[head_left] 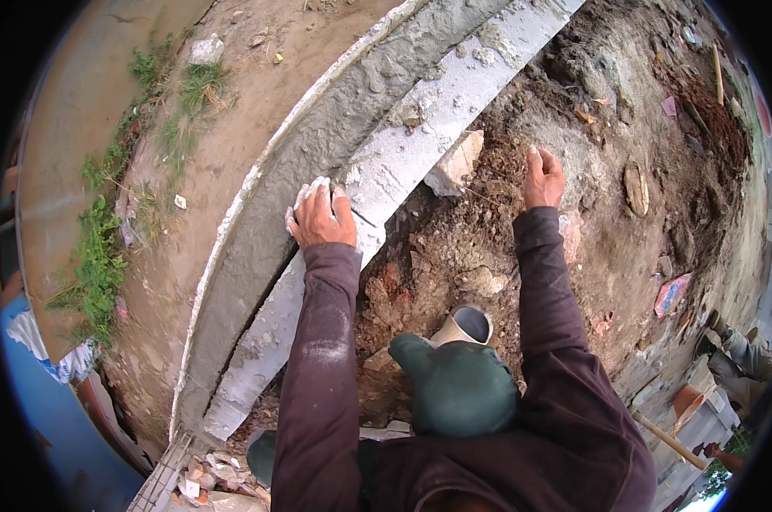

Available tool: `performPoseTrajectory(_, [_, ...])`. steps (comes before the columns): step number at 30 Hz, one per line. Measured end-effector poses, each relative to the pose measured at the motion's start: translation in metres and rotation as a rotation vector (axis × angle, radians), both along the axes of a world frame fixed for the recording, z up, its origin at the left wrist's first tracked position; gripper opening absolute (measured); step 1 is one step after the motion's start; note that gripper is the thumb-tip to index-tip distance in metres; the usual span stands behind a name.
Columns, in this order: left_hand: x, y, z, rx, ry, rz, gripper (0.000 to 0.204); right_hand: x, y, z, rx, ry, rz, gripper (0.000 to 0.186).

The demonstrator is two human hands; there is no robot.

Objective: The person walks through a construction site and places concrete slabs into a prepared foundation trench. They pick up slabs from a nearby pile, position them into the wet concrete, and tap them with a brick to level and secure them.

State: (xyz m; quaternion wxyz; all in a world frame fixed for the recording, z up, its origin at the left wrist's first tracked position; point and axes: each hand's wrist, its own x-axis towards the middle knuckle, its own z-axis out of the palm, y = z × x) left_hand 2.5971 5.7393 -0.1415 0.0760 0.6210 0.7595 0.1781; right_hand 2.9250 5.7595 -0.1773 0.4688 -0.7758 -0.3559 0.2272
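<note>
A long trough of wet grey concrete (318,136) curves from the top to the lower left. Along its right side runs a line of pale grey panels (437,102) with mortar crumbs on top. My left hand (322,218) grips the panels' edge near a joint, its fingers bent over the trough side and fingertips coated in pale cement. Below it, a dark narrow gap separates panel and concrete. My right hand (544,177) hangs over the dug soil, fingers loosely curved and apart, nothing visible in them. A broken stone (456,164) leans by the panels, between my hands.
My green-clad knee (463,388) partly hides a beige, round-ended thing (467,324). Rubble (220,478) lies lower left. A co-worker's legs (744,354), an orange bucket (687,401) and a wooden handle (672,441) are at the right. Weeds (100,264) grow along the left.
</note>
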Motion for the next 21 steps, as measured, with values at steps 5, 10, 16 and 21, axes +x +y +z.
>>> performPoseTrajectory(5, [-0.010,-0.006,0.010,-0.004,0.035,-0.016,0.043,0.074,-0.117,-0.009,-0.607,-0.704,-0.181,0.086])
performPoseTrajectory(10, [-0.007,-0.001,0.010,-0.039,-0.007,-0.051,0.046,0.113,-0.163,-0.055,-0.543,-0.215,-0.076,0.083])
performPoseTrajectory(16, [-0.010,-0.005,0.010,-0.096,-0.018,-0.016,0.047,0.105,-0.117,-0.033,-0.892,-0.209,-0.174,0.075])
performPoseTrajectory(21, [-0.006,-0.005,0.009,0.018,0.015,-0.035,0.042,0.105,-0.119,-0.021,-0.448,-0.250,-0.171,0.069])
